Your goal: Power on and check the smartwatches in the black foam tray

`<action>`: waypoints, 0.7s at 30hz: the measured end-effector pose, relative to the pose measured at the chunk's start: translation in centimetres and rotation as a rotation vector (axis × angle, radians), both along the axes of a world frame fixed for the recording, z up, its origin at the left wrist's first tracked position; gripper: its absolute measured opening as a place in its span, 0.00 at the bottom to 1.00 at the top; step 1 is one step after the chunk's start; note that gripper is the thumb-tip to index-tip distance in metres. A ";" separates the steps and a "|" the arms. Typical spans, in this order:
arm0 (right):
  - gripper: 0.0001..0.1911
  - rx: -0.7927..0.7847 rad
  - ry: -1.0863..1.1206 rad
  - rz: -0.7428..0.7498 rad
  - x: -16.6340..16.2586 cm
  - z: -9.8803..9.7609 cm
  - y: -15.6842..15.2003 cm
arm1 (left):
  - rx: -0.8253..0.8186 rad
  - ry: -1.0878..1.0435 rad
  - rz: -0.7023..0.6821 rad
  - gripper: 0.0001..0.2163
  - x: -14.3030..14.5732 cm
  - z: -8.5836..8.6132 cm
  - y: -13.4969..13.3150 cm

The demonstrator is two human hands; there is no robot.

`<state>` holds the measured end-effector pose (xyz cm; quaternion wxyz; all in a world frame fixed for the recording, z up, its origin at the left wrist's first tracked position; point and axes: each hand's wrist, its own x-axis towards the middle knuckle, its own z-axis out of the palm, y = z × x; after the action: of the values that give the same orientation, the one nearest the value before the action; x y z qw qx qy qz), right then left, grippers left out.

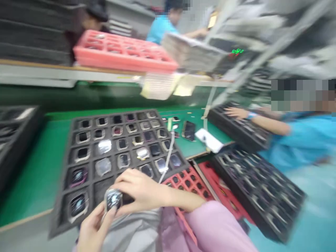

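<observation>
Between my two hands is a smartwatch [114, 198] with a lit dark face and a pale metallic case. My left hand [92, 224] pinches it from the lower left, thumb on its lower edge. My right hand [143, 190] is curled round its right side, with a dark part showing under those fingers. Directly below and beyond them lies a black foam tray [62, 196] divided into square cells. Most cells hold a watch, such as the lit one [78, 205] in the near left corner. A cell [101, 187] just beyond my hands shows a bare bottom.
A white cable [170, 150] crosses the tray's right side. Right of it are a red tray [190, 180], a dark phone-like device [188, 130] and a stacked black tray [258, 189]. A co-worker's hand [236, 112] rests on another black tray. A pink tray [126, 52] stands on the shelf.
</observation>
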<state>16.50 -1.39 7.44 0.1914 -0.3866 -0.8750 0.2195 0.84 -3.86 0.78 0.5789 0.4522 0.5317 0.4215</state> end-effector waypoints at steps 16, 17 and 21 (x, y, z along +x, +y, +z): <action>0.20 0.119 -0.206 -0.073 -0.9 -0.9 -1.1 | 0.424 -0.057 0.102 0.20 9.2 4.3 0.5; 0.19 0.111 -0.196 -0.078 -0.9 -0.9 -1.2 | 0.358 -0.084 0.005 0.20 7.3 3.0 0.6; 0.17 0.042 -0.067 -0.124 -0.9 -1.1 -1.2 | 0.020 -0.069 -0.217 0.17 -0.8 -0.2 0.4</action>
<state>15.57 -2.61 6.36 0.1836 -0.4430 -0.8598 0.1757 0.06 -3.49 0.60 0.6346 0.4982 0.4552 0.3768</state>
